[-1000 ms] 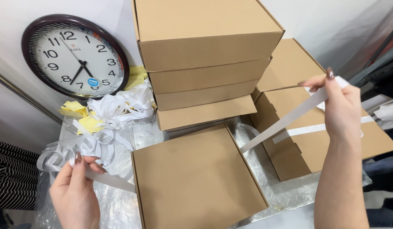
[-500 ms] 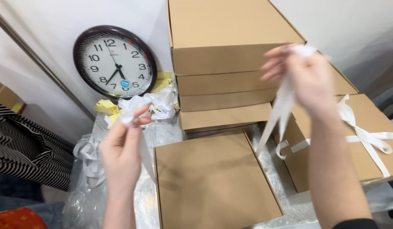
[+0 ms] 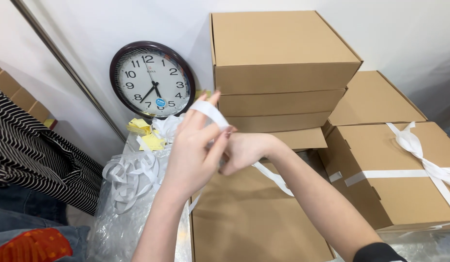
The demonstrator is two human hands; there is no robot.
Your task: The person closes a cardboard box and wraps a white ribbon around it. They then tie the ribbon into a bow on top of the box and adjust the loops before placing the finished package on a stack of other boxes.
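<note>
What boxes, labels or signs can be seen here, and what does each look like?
Stack of boxes: plain brown cardboard, against the white wall.
Front box: flat brown cardboard, below both hands.
Tied box: brown, on the right, bound with white ribbon.
Wall clock: round, dark rim, white face, leaning left of the stack.
Yellow paper slips: crumpled, under the clock.

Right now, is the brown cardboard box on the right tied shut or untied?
Tied shut: the brown cardboard box has white ribbon crossing its closed lid, knotted on top.
</note>
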